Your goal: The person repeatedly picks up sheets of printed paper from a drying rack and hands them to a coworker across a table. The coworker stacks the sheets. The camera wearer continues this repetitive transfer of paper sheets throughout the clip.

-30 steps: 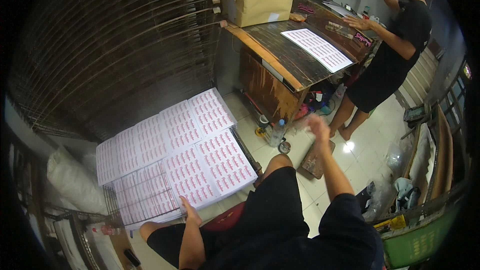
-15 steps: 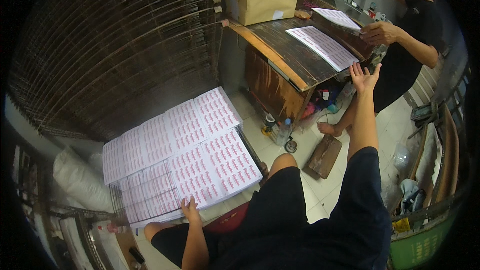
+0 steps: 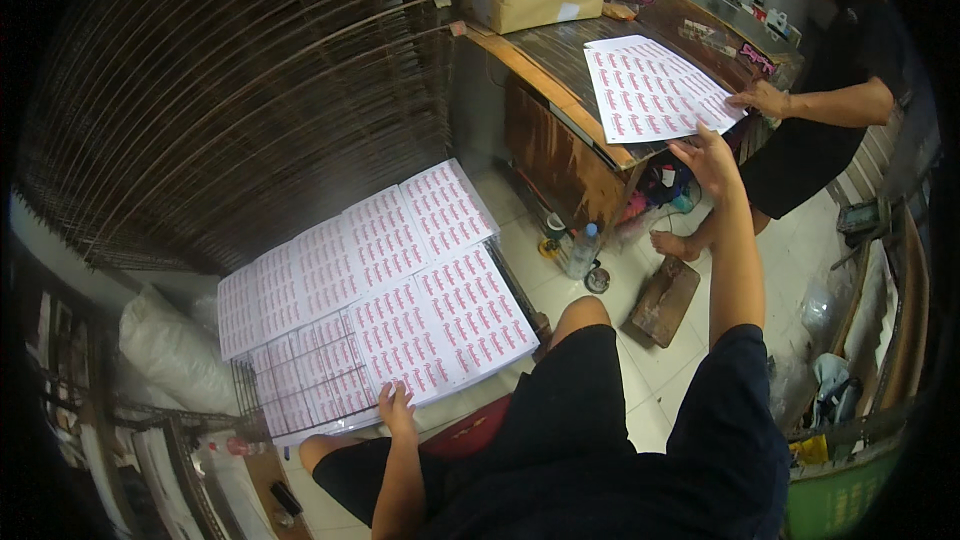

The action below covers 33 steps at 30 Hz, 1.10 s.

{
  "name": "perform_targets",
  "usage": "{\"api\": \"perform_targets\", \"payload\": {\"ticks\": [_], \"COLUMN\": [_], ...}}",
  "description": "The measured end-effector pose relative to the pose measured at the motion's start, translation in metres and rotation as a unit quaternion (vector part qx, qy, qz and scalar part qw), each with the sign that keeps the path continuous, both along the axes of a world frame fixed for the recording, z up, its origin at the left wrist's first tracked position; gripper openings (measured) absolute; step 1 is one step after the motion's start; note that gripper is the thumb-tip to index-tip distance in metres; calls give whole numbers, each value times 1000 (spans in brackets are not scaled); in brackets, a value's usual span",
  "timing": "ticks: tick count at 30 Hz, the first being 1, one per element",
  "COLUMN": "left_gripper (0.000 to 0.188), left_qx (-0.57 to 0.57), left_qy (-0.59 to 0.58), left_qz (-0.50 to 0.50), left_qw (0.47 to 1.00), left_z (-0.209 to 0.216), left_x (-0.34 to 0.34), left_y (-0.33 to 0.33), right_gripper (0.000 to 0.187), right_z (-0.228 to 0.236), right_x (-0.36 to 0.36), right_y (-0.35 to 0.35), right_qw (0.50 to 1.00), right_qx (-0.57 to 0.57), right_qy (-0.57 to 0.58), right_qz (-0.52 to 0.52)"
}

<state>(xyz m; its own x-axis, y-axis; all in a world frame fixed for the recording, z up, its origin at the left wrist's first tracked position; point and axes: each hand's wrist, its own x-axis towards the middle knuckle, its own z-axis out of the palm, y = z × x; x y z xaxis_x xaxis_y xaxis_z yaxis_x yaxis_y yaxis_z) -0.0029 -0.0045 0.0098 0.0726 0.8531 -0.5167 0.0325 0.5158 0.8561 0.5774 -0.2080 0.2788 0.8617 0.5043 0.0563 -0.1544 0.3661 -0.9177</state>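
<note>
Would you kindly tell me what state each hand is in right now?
Left hand: open, at the edge of the racked sheets.
Right hand: at the printed sheet's edge; grip cannot be told.

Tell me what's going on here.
The person's right hand meets the near edge of a white rectangular pink-printed sheet over the dark wooden table; its grip is unclear. A co-worker's hand is at the sheet's right side. The person's left hand, open, is at the edge of pink-printed white sheets in two rows.
</note>
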Motion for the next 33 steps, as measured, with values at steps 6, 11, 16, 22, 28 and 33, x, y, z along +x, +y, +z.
{"api": "perform_targets", "payload": {"ticks": [6,11,16,22,28,33], "left_gripper": [52,50,52,32,29,24], "left_qx": [58,170,135,227,126,201], "left_qy": [-14,-119,-283,-233,-310,-232], "left_qz": [-102,-221,-215,-108,59,141], "left_qw": [993,953,925,939,941,941], "left_z": [18,61,156,167,132,76], "left_x": [31,64,139,154,92,-5], "left_y": [-13,-34,-68,-76,-39,20], "right_gripper": [36,39,40,32,56,57], "right_z": [7,-62,-99,-130,-142,-185], "right_x": [-78,-218,-326,-365,-363,-287], "right_y": [29,82,88,85,86,34], "right_qw": [996,997,997,986,850,773], "right_qx": [20,71,50,-42,-131,-261], "right_qy": [-58,-25,51,-107,-427,-535], "right_qz": [-58,-6,43,124,280,220]}}
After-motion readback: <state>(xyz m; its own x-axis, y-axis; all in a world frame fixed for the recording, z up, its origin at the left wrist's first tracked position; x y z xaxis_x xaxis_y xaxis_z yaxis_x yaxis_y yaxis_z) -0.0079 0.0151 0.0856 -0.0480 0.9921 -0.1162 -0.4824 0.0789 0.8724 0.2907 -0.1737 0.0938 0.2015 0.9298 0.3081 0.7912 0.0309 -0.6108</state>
